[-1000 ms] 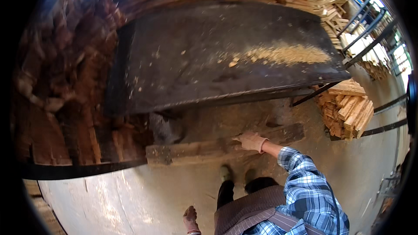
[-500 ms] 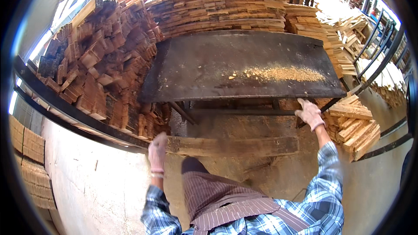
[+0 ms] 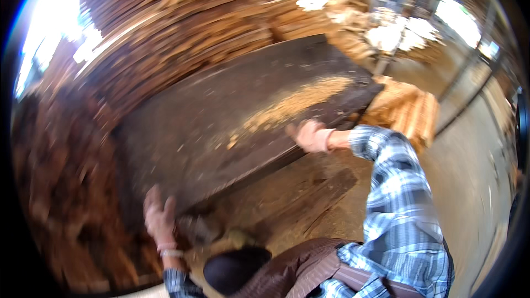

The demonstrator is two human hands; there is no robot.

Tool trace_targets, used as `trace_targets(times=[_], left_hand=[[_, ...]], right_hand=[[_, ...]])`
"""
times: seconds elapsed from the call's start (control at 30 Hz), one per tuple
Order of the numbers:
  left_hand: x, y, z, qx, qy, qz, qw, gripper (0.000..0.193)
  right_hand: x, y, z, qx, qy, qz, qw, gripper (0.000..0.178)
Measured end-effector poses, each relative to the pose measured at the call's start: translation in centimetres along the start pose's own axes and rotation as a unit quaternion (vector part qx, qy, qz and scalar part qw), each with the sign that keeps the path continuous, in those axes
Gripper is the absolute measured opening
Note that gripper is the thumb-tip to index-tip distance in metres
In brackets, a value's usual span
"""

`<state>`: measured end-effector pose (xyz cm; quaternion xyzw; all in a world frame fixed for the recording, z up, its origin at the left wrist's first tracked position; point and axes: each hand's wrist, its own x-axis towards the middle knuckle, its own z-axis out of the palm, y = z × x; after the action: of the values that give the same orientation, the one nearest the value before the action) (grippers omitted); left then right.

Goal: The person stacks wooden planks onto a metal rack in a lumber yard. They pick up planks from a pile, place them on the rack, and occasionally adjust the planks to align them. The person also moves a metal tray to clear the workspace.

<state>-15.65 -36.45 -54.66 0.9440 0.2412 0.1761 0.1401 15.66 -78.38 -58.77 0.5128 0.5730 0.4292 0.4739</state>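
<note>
A dark, worn table (image 3: 182,132) slants across the view. A pale strip of wood chips and sawdust (image 3: 298,102) lies on its top. My left hand (image 3: 159,219), in a pinkish glove, is at the table's near left corner with fingers stretched out and nothing held. Over the front edge, close to the chips, is my gloved right hand (image 3: 311,136). Its fingers point left, apart and somewhat blurred, with nothing visible in them. Whether either hand touches the tabletop, I cannot tell.
Blurred reddish-brown wood pieces (image 3: 66,187) are heaped on the left. Long stacked boards (image 3: 221,27) rise behind the table. Short pale sticks (image 3: 406,107) are piled off its right end. A plank (image 3: 303,204) lies on the floor below the front edge, and dark metal bars (image 3: 469,96) stand at right.
The view has swung right and come closer to the table, which now appears tilted. My left hand has moved from beside the floor plank to the table's corner; my right hand has shifted left along the front edge.
</note>
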Motion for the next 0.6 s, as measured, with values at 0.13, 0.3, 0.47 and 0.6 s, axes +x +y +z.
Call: trace_targets(times=[0.13,0.3,0.47,0.6], left_hand=[[5.0,-4.9,2.3,0.167,-0.070,0.068,0.981,0.062],[6.1,-2.6,3.2,0.230,-0.068,0.139,0.961,0.054],[8.4,-2.4,1.2,0.239,-0.123,0.155,0.951,0.059],[7.1,-3.4,1.6,0.269,-0.129,0.152,0.942,0.059]], right_hand=[[3.6,2.7,2.1,-0.130,0.054,-0.132,0.981,0.063],[3.8,4.5,-1.2,0.268,-0.244,-0.155,0.919,0.067],[5.4,4.8,-1.7,0.230,-0.297,-0.191,0.907,0.058],[6.9,4.8,-1.8,0.329,-0.399,-0.131,0.846,0.063]])
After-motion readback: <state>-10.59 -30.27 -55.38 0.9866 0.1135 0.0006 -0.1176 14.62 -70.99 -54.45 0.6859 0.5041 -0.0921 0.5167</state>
